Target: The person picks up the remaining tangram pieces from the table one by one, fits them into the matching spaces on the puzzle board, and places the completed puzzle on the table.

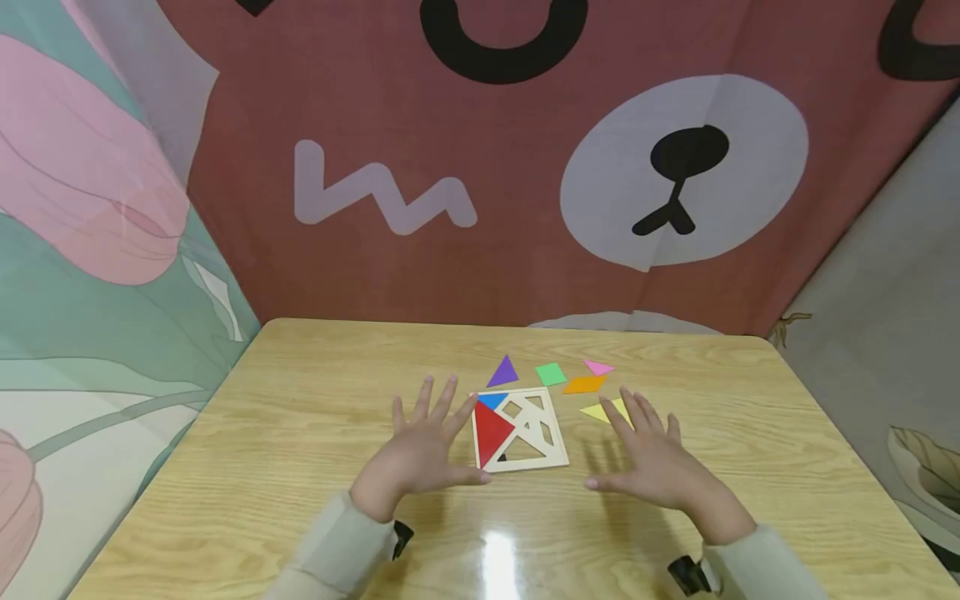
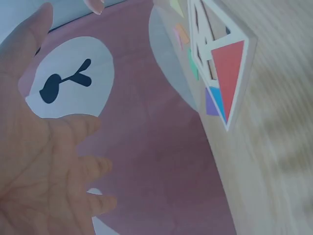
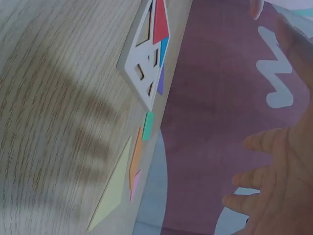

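Head view first: both my hands are hovering over the tabletop (image 1: 300,392), palms down-ish, fingers (image 1: 442,402) spread wide on each one. Left hand (image 1: 420,450) is up beside the wooden tangram frame (image 1: 553,455), and from this angle my index fingertip overlaps its top left corner while the thumb tip sits right by the lower left one. Left wrist cam shows a gap though, so I'm near it, not on it.

The frame lies flat in front of me, between my hands. It's got the big red triangle (image 1: 492,433) seated along the left side and a blue triangle (image 1: 492,401) in the top left, with bare cutouts for the rest.

Right hand (image 1: 652,462) is just as splayed, throwing shadows on the wood. Its fingers partly cover the yellow triangle (image 1: 600,412) from up top, but the right wrist view has that piece well apart from my hand.

Other loose pieces sit past the frame: purple triangle (image 1: 506,372) behind its left half, green square (image 1: 551,374) by the far right corner, then the orange parallelogram (image 1: 585,385) with the pink triangle (image 1: 599,367) just behind it. Backdrop's a reddish-brown cartoon bear cloth (image 1: 337,275), lol.
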A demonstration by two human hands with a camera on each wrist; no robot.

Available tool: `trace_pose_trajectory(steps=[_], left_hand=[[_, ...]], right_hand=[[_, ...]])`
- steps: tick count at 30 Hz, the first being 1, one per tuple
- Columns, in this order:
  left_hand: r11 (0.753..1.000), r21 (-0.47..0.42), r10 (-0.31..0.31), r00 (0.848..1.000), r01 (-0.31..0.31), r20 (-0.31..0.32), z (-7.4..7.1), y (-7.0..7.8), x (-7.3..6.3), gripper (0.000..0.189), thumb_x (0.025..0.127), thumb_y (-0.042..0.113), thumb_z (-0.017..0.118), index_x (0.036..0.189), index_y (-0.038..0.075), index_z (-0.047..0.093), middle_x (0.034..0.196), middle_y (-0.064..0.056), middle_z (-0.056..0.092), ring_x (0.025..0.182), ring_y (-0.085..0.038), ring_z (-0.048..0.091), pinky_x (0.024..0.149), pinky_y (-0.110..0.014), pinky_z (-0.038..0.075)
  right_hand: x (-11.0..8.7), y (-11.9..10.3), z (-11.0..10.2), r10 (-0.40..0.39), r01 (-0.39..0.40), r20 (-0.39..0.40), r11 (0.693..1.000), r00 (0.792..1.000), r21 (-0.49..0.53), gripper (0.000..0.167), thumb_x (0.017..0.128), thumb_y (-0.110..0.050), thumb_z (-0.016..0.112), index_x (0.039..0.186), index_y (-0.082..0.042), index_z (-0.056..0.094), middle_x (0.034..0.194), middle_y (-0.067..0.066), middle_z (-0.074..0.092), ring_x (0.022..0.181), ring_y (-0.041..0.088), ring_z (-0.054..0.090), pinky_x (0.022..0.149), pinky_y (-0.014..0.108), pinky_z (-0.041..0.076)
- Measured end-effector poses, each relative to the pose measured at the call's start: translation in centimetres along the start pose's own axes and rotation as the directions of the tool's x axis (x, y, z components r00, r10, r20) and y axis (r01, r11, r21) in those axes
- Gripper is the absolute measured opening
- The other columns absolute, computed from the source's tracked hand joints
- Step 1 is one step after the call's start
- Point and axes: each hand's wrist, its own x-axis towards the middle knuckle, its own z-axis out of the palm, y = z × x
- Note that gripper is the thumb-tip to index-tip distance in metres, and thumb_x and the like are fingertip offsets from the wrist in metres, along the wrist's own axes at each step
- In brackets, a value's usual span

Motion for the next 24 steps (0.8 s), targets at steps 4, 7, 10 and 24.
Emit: trace_pose_trajectory(steps=[4,7,10,24], left_hand=[[1.000,-0.008,-0.001,1.000,0.001,0.005,0.6,0.0,0.3,0.095,0.065,0.070,0.049,0.140,0.023,0.013,0.144,-0.007,-0.005,0.126,-0.037,-0.010,0.087,-0.065,-0.004],[1.000,-0.022,-0.006,1.000,0.006,0.014,1.0,-0.1,0.5,0.095,0.065,0.069,0.050,0.140,0.023,0.014,0.144,-0.008,-0.006,0.125,-0.037,-0.012,0.087,-0.065,-0.005],[0.999,-0.045,-0.012,1.000,0.013,0.022,1.4,-0.2,0.7,0.094,0.066,0.068,0.051,0.140,0.023,0.014,0.144,-0.007,-0.005,0.125,-0.037,-0.013,0.087,-0.065,-0.004],[0.995,-0.095,0.023,0.998,-0.018,0.051,2.9,-0.5,1.5,0.094,0.067,0.067,0.050,0.140,0.022,0.013,0.143,-0.008,-0.006,0.126,-0.035,-0.013,0.089,-0.064,-0.002]], right_hand=[[0.0,0.4,0.2,0.012,-0.012,-0.001,1.000,1.000,-0.014,0.104,0.063,-0.068,0.053,0.137,-0.005,0.018,0.140,0.023,0.005,0.123,0.044,0.006,0.083,0.069,0.003],[0.1,0.6,0.3,0.018,-0.018,0.001,1.000,1.000,-0.020,0.103,0.064,-0.069,0.052,0.138,-0.005,0.018,0.139,0.024,0.006,0.122,0.045,0.008,0.082,0.069,0.004],[0.0,0.7,0.4,0.023,-0.023,0.002,1.000,1.000,-0.013,0.102,0.065,-0.067,0.053,0.138,-0.005,0.017,0.139,0.025,0.007,0.122,0.046,0.009,0.082,0.070,0.005],[0.3,1.7,1.1,0.063,-0.065,0.039,0.997,0.997,0.050,0.097,0.069,-0.059,0.057,0.138,-0.004,0.015,0.138,0.026,0.006,0.121,0.047,0.011,0.080,0.070,0.010]])
